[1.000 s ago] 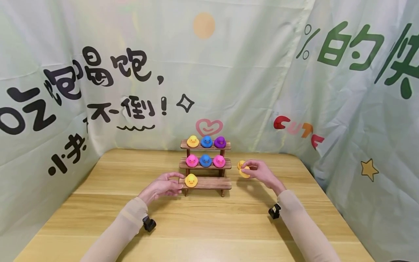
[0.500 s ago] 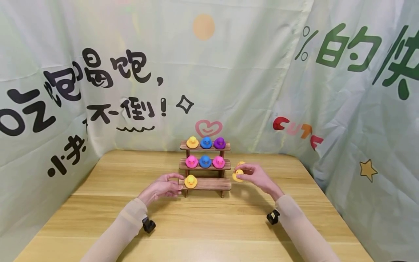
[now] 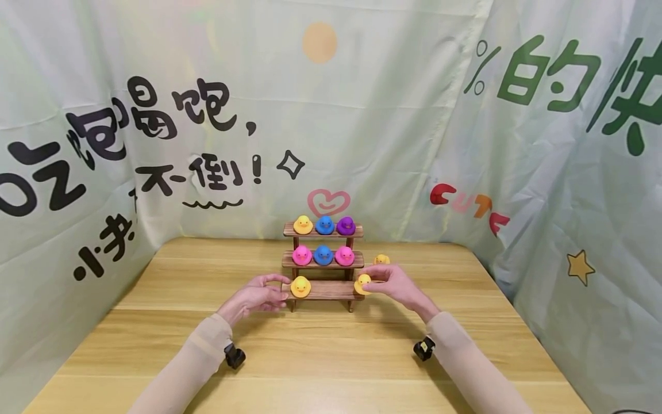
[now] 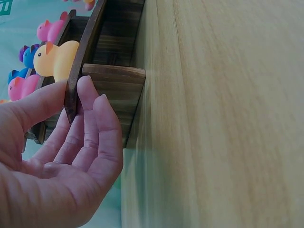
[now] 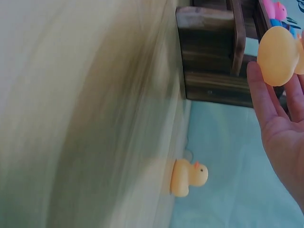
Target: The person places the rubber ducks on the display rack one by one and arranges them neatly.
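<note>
A three-step wooden display stand (image 3: 331, 291) stands on the table. My left hand (image 3: 257, 299) pinches the left end of its bottom step, thumb above and fingers beneath, as the left wrist view shows. Beside that thumb a yellow rubber duck (image 3: 300, 287) sits on the step. My right hand (image 3: 395, 286) holds another yellow rubber duck (image 5: 278, 56) at the right end of the bottom step. In the right wrist view this duck's flat underside shows, apart from the step's edge. One more yellow duck (image 5: 183, 178) sits on the table right of the stand, partly behind my right hand in the head view.
The middle step carries a blue duck (image 3: 323, 255) between two pink ones (image 3: 302, 255). On the top step are a yellow (image 3: 303, 225), a blue (image 3: 324, 225) and a purple duck (image 3: 346, 225). A printed cloth (image 3: 383, 144) hangs behind the wooden table (image 3: 331, 356).
My right hand has carried its yellow duck leftward and slightly down, from beside the stand to the bottom step's right end. My left hand stays on the step.
</note>
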Tool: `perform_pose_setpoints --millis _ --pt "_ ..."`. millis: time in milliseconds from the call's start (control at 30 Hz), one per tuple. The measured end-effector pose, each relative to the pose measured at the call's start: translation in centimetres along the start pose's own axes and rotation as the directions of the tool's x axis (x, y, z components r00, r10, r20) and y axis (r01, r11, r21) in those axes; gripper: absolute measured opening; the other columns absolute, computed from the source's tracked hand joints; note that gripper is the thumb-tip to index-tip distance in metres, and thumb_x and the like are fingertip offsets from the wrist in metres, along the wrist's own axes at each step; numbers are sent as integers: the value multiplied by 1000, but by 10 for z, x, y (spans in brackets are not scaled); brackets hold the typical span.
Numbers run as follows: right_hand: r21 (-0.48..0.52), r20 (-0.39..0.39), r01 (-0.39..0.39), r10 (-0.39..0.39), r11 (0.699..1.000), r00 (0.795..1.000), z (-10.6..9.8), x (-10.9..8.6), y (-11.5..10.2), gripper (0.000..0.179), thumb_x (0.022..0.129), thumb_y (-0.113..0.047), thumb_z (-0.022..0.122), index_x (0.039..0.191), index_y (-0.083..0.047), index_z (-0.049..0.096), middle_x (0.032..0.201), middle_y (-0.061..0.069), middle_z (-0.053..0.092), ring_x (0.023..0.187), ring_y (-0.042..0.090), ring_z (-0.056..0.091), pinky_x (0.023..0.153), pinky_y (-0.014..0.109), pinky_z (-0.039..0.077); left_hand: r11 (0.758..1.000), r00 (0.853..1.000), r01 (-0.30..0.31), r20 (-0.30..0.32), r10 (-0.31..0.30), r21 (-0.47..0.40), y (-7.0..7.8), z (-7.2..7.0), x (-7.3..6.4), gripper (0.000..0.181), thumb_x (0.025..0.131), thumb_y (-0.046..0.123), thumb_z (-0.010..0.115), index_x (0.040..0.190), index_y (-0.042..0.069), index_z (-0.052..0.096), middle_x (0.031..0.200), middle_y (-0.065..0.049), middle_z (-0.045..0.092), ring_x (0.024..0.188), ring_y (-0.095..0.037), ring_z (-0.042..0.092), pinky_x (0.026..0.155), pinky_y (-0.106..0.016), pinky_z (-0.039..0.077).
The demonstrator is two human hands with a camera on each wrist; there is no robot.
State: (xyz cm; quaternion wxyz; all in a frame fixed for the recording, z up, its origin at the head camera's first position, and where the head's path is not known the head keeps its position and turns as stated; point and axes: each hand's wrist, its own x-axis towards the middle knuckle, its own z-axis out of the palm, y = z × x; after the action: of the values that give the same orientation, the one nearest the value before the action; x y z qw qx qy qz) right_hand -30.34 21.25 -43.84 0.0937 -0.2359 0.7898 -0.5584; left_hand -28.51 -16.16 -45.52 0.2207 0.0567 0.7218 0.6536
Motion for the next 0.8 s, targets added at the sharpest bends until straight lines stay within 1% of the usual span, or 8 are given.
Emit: perform_pose_setpoints --millis 100,233,367,533,667,800 --pt "-12 7 16 -16 1000 1000 5 1 0 42 86 -17 76 123 -1 65 118 12 69 104 12 64 86 24 58 1000 1000 1 -2 -1 0 0 0 0 47 90 3 67 133 2 50 91 -7 67 76 -18 68 71 -32 62" --pt "-10 14 33 -33 999 999 12 3 1 37 87 -16 75 121 -5 67 122 13 67 108 12 64 87 25 58 1000 1000 6 -7 -6 -2 -1 0 0 46 90 3 67 132 3 51 92 -8 67 76 -18 68 71 -31 62" --pt "7 10 34 -34 999 999 18 4 2 38 87 -15 74 123 -4 66 123 15 67 108 13 64 87 24 57 1000 1000 15 -13 -15 -2 0 0 1 46 89 4 68 132 4 52 91 -7 67 76 -18 68 71 -31 62" --pt "42 3 33 -33 999 999 26 7 1 38 89 -14 72 125 -3 65 124 18 66 105 12 64 84 23 58 1000 1000 11 -15 -11 6 0 0 1 46 89 4 68 132 4 52 91 -6 66 75 -17 68 68 -29 61" --pt "37 3 58 -58 998 998 33 9 -1 37 89 -13 72 124 -2 65 121 20 66 99 11 63 80 21 57 1000 1000 2 -11 -2 8 0 0 0 46 90 4 68 133 3 51 90 -7 66 76 -17 68 67 -29 61" --pt "54 9 77 -77 996 997 41 12 -3 37 89 -11 72 124 -1 65 118 21 67 96 9 65 80 20 57 1000 1000 -1 -8 1 8 0 0 1 47 89 5 68 133 3 51 91 -8 66 75 -17 68 67 -29 61"
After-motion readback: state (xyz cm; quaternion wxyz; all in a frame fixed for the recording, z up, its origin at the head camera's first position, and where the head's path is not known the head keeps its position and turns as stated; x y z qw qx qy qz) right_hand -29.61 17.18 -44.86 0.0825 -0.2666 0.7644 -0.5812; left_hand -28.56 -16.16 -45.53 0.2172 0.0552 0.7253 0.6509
